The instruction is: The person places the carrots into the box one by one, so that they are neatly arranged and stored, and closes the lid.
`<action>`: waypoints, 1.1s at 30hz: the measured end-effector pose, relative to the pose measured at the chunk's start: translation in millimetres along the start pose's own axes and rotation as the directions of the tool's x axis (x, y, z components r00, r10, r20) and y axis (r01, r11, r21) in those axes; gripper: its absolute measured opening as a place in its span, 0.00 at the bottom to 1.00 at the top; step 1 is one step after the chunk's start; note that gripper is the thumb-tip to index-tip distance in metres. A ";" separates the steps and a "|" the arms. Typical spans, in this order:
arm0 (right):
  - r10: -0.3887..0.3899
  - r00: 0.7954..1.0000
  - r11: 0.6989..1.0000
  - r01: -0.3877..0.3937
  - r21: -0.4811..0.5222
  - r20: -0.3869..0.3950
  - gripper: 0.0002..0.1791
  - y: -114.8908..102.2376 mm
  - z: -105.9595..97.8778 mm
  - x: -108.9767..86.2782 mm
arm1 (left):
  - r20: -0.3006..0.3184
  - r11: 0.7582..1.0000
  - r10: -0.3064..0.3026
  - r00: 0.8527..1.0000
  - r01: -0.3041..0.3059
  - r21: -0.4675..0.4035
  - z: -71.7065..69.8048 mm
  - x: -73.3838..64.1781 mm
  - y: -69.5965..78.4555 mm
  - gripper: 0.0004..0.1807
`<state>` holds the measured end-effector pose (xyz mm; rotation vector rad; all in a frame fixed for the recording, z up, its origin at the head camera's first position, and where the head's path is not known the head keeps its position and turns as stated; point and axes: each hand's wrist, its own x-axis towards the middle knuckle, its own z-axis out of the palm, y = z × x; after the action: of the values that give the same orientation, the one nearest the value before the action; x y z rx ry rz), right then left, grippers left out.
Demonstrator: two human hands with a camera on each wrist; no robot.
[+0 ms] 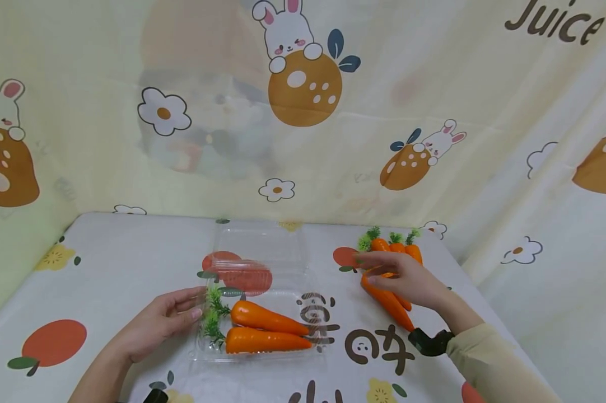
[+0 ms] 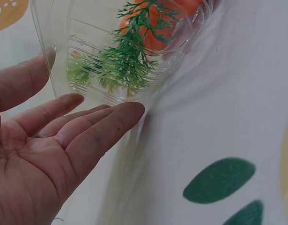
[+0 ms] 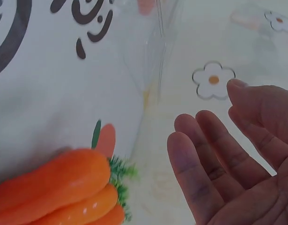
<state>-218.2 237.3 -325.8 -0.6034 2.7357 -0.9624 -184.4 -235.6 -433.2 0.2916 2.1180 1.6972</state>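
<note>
In front of me a clear plastic clamshell box point(image 1: 262, 361) lies with its lid point(image 1: 257, 232) folded back. Two orange toy carrots point(image 1: 269, 318) lie side by side in it, their green tops point(image 2: 134, 61) toward its left end. My left hand point(image 1: 164, 322) is at that left end, its fairly straight fingertips right at the box's rim and wall. Over at the right, my right hand point(image 1: 401, 277) hovers above a bunch of loose carrots point(image 1: 388, 305), partly hiding them. Its fingers point(image 3: 188, 164) are extended and hold nothing; in the right wrist view the carrots lie to their left.
A white cloth point(image 1: 131, 252) printed with fruit and dark lettering covers the table. Behind it hangs a pale curtain point(image 1: 222, 190) with rabbit and flower prints. Near the right wrist is a black device point(image 1: 430, 341).
</note>
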 end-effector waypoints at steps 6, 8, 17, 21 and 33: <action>0.047 0.997 0.999 -0.046 0.002 -0.055 0.26 16.6 -8.7 -16.0 | -0.009 1.000 -0.015 1.000 0.015 -0.016 1.7 0.0 0.5 0.37; 0.060 0.996 0.998 -0.060 0.007 -0.067 0.27 21.7 -10.6 -20.2 | -0.016 0.999 -0.026 1.000 0.026 -0.023 2.4 0.0 0.6 0.37; 0.145 0.984 0.989 -0.141 0.045 -0.105 0.28 39.7 -16.2 -33.9 | -0.022 0.999 -0.026 0.999 0.025 -0.025 1.8 -1.2 -0.7 0.38; 0.166 0.979 0.985 -0.159 0.062 -0.116 0.28 45.8 -16.0 -37.7 | -0.021 0.999 -0.022 1.000 0.022 -0.028 1.6 -1.8 -0.6 0.37; 0.205 0.961 0.979 -0.200 0.049 -0.183 0.28 65.7 -3.7 -40.8 | -0.006 1.000 -0.010 1.000 0.010 -0.024 1.4 -0.2 -1.5 0.38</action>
<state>-203.2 303.5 -363.1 -0.2302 2.8683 -1.0549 -183.5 -234.8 -434.9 0.2687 2.0988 1.7187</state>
